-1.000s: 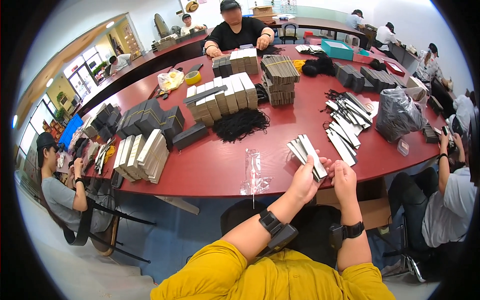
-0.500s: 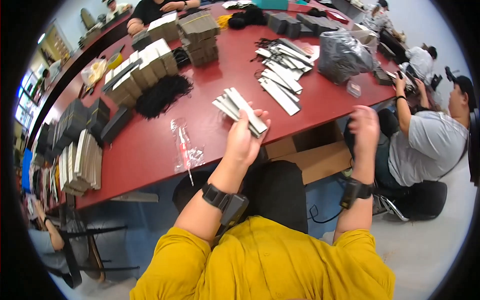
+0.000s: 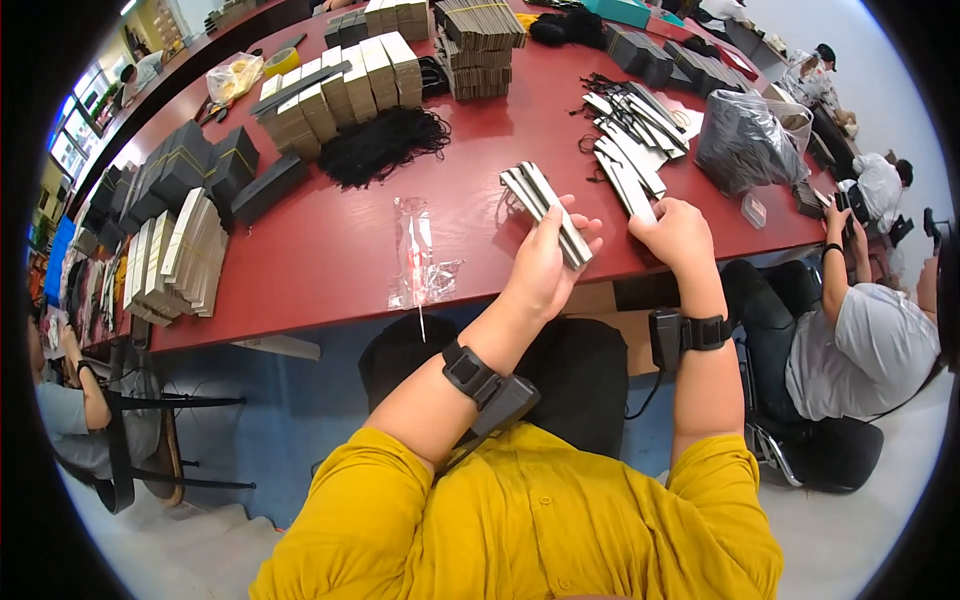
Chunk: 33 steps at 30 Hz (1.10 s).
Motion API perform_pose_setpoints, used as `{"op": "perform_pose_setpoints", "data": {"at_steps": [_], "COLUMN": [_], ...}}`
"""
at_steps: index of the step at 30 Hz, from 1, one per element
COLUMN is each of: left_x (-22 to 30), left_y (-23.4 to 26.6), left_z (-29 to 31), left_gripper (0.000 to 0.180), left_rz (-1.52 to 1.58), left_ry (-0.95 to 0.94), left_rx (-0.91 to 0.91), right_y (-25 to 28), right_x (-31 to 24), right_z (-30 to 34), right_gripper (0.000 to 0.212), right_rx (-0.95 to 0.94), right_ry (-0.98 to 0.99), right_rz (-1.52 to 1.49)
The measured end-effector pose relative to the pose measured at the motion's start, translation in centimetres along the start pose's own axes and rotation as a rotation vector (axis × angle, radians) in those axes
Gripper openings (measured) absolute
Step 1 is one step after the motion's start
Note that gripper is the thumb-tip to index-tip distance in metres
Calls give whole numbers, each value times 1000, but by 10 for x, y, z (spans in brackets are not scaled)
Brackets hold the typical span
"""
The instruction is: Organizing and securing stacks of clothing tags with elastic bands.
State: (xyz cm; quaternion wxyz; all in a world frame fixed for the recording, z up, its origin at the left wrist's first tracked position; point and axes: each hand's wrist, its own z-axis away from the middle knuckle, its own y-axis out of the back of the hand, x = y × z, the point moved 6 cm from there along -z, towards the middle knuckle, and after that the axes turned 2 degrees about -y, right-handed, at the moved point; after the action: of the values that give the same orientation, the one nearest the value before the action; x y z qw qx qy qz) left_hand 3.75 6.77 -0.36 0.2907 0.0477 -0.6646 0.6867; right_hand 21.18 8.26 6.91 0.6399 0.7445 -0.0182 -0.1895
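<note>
My left hand (image 3: 550, 258) is closed round a small stack of long, narrow white card strips (image 3: 534, 196) with dark edges, held slanting above the red table's near edge. Thin cords seem to hang from the far end of that stack. To the right, my right hand (image 3: 682, 236) has its thumb and fingers pinched at the near end of a white card strip (image 3: 622, 180) in the loose pile; its fingertips are partly hidden. The pile of strips (image 3: 640, 125) spreads out beyond it, with black cords at the left side.
A tangle of black cords (image 3: 385, 146) lies before stacked grey-and-white card blocks (image 3: 345, 90). Nearer is a clear plastic sleeve (image 3: 420, 265) with a red-and-white tool inside. Dark blocks (image 3: 190, 165) and upright cards (image 3: 180, 260) stand left. A grey plastic bag (image 3: 745, 140) and a seated person (image 3: 850, 340) are right.
My right hand has come down and left from the air onto the loose pile and pinched a strip. My left hand still holds its stack. The whole view has shifted.
</note>
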Motion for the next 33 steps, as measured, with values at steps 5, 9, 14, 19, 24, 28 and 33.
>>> {"op": "perform_pose_setpoints", "data": {"at_steps": [5, 9, 14, 19, 24, 28, 33], "left_x": [12, -10, -7, -11, -6, 9, -3], "left_y": [-5, 0, -6, -14, 2, 7, -16], "left_z": [6, -2, 9, 5, 2, 1, 6], "left_gripper": [32, 31, 47, 47, 41, 34, 35], "left_rz": [-3, 48, -59, -95, -169, -97, -134], "left_ry": [-25, 28, 41, 48, -84, -67, -39], "left_rx": [42, 54, -177, -164, 11, 139, 70], "right_y": [4, 13, 6, 8, 5, 42, 134], "right_x": [3, -21, -78, -70, -71, -6, 213], "right_z": [3, 25, 66, 63, 65, 53, 72], "right_gripper": [33, 23, 19, 22, 31, 39, 33], "right_rx": [197, 109, -7, -85, -179, 157, 968], "right_ry": [129, 246, 424, 394, 465, 201, -323], "right_rz": [-200, -505, -505, -509, -442, -655, -1119]}}
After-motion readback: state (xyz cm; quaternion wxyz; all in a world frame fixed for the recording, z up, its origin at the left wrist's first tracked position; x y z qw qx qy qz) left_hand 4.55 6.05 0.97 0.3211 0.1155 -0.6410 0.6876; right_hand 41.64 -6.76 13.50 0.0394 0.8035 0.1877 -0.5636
